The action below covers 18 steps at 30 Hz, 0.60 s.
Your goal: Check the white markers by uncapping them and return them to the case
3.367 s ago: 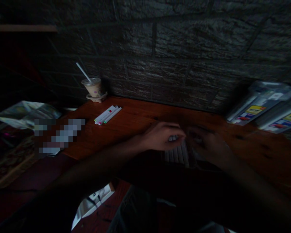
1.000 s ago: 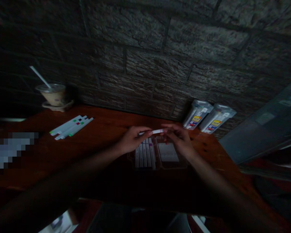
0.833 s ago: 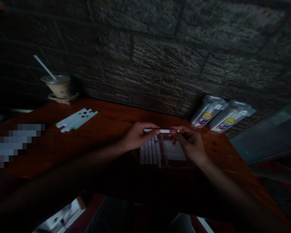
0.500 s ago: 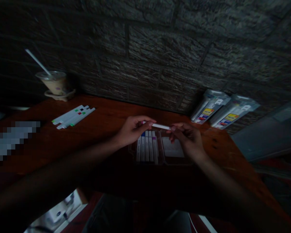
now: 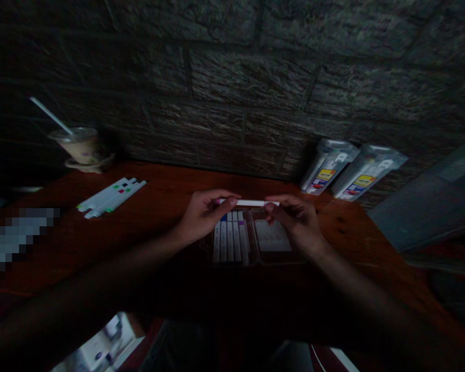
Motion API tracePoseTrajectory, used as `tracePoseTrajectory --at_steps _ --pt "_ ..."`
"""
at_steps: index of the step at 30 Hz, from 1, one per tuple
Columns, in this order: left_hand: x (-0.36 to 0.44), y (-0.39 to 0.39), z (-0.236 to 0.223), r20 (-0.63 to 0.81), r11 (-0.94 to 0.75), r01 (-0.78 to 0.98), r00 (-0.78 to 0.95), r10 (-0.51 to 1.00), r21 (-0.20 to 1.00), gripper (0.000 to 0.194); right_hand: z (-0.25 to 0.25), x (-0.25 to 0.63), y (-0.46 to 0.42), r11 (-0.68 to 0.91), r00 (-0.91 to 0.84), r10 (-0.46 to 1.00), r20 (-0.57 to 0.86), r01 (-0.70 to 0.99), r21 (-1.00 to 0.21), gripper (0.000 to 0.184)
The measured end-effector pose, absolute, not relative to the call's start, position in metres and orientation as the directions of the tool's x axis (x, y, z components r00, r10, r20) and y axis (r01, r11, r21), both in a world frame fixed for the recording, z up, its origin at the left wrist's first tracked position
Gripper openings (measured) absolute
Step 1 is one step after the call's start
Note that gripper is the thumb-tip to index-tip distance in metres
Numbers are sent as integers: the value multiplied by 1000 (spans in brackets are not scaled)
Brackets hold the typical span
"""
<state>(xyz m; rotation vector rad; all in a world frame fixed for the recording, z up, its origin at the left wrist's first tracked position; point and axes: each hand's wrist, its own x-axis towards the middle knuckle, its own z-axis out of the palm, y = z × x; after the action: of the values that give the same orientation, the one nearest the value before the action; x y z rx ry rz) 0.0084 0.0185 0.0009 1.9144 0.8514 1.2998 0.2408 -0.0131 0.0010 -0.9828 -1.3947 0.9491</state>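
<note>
A white marker (image 5: 251,203) with a pinkish-purple end lies level between my two hands. My left hand (image 5: 207,213) pinches its left end, thumb in front. At its right end, the thumb and fingers of my right hand (image 5: 298,219) are closed on it. Just below the marker sits an open clear plastic case (image 5: 254,253). Its left half holds several white markers (image 5: 232,240) in a row, some with blue or purple bands. A pale rectangular panel (image 5: 272,236) shows in the right half, partly covered by my right hand.
Several white markers (image 5: 110,197) lie side by side on the wooden table (image 5: 166,181) at left. Behind them stands a plastic cup (image 5: 77,144) with a straw, in a holder. Two clear marker cases (image 5: 325,168) lean upright against the stone wall (image 5: 232,93) at right.
The marker has turned from a slight downward slope on the right to nearly level. Both hands still hold its ends. The whole view has shifted slightly.
</note>
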Motion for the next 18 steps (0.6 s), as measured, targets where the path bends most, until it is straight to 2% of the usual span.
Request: tracePoseTrajectory --at_steps 8,18 --pt "6 20 2 545 -599 167 281 790 783 17 -5 240 -12 303 -46 952 304 -30 -953 17" --pt "5 18 1 587 -648 204 292 755 733 17 -3 241 -12 279 -64 957 282 -40 -959 18"
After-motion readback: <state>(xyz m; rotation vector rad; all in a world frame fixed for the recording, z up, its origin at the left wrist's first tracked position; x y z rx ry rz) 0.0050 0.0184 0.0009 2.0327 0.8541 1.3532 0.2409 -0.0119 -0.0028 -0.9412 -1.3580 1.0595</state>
